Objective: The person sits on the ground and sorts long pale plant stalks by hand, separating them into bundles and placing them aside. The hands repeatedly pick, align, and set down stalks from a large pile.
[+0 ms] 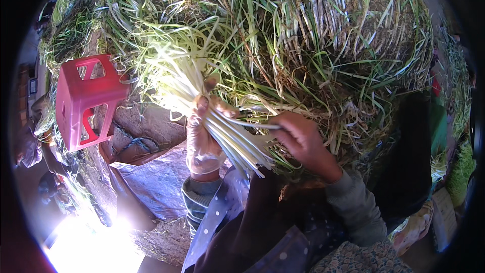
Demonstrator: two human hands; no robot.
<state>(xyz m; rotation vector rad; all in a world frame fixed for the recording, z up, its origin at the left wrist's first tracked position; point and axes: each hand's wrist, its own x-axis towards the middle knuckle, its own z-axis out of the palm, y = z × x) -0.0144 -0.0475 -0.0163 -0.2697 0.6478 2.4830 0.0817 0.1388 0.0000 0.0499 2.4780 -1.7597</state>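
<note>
A bundle of pale, long-stemmed leafy stalks [237, 142] is held in my left hand [202, 136], which wears a thin clear plastic glove. Its leafy tops [178, 72] fan out up and to the left, while the whitish stem ends slant down to the right. My right hand [303, 140], bare, pinches the end of a single pale stalk [254, 124] just beside the bundle. That stalk's other end runs in to the fingers of my left hand. Ahead of both hands lies a large heap of the same green and whitish stalks [288, 38], some of it dry and brown.
A pink plastic stool [89, 100] lies on its side at the left. Below it are a bluish plastic sheet [155, 182] and a blue cord [138, 142]. Strong light glares at the lower left. Part of another person [30, 148] shows at the left rim.
</note>
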